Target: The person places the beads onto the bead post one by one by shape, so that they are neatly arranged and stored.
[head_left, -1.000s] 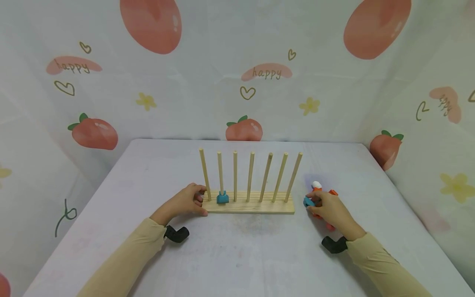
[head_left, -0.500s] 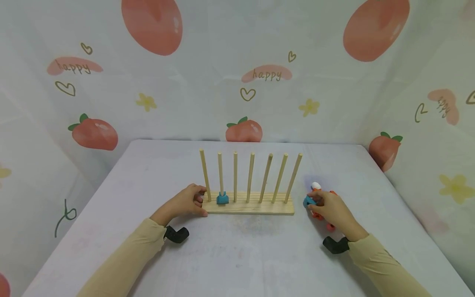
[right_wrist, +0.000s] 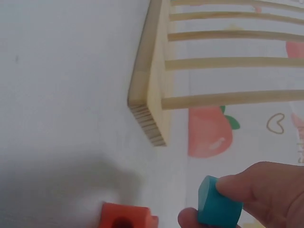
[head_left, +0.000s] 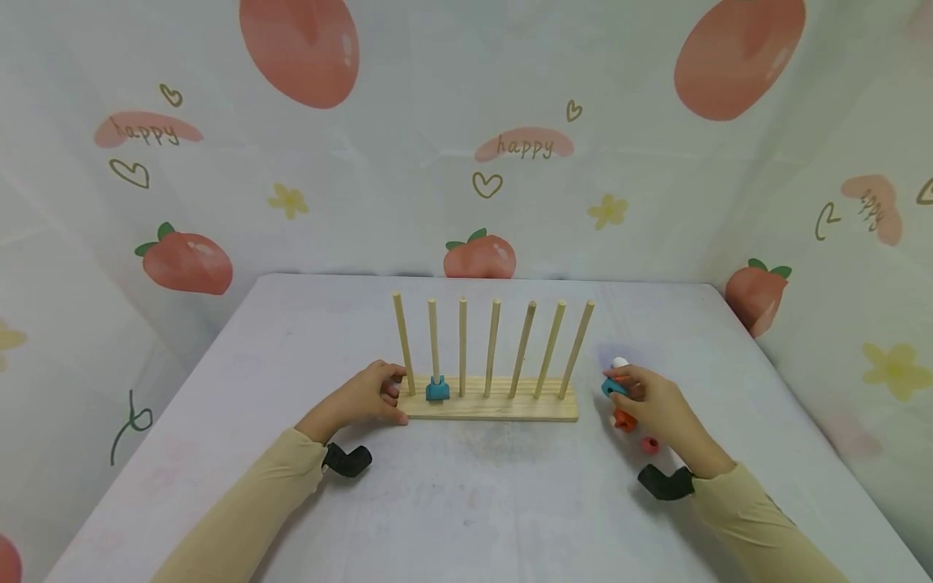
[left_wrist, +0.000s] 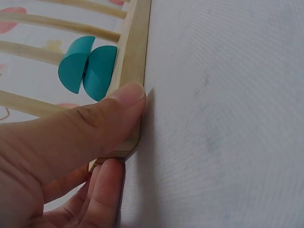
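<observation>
My left hand grips the left end of a wooden peg stand, thumb along its front edge and fingers behind. On the stand's second peg from the left sit two teal half-round beads, one against the other at the base. To the right of the stand, my right hand pinches a teal bead between thumb and fingers. That bead hangs close over a small group of loose beads. Among them, an orange bead shows just below the hand.
A white bead lies behind the right hand and a pinkish-red bead in front of it. Several upright pegs rise from the stand. A printed cloth hangs behind the white table.
My right hand has drawn the teal bead slightly up and to the right, uncovering more of the orange and pinkish-red beads. The left hand and stand have stayed put.
</observation>
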{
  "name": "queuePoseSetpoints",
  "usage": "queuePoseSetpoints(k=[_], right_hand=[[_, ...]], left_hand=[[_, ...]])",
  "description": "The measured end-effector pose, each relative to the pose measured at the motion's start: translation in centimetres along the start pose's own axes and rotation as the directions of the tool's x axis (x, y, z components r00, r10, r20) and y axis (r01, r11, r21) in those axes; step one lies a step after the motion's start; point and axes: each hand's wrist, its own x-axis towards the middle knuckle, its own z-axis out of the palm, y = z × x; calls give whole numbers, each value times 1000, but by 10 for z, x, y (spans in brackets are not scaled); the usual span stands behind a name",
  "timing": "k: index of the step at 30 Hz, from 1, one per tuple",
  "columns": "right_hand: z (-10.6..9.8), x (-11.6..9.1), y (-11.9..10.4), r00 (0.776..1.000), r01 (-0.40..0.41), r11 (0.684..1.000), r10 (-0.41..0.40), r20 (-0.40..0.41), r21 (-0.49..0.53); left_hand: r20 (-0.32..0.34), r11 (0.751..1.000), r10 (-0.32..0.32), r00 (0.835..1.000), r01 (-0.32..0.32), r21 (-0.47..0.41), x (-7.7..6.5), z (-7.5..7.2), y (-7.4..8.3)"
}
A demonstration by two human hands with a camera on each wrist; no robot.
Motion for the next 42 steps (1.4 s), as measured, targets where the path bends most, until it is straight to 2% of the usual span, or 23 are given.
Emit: queuePoseSetpoints(k=[10,18,27,30,36,42], right_hand=[[-4,-4,-6,997,59,998,-57,-58,34],[-5,-5,-7,998,38,998,-35,-45,47],[-6,-7,-10,996,75,994,-72,-47,84],[-7,-7,-11,997,65,993,-61,-48,94],[-6,-7,-14,998,36,995,-32,-50,94],[-6,-7,-15,997,49,995,-45,-55,83]], left_hand=[[-2,1000,-5,1000,5,1,1,0,-3],[2,1000,-2,1000,2,-4,2,0,-5],[12,1000,6,1000,-6,-30,1,-1,-4],[12,1000,12,1000,-12,-26,1,-1,-4],[8,1000,12,1000,-12,-14,1,-1,-3],[12,1000,9,1000,-9,-20,0,-1,-2]])
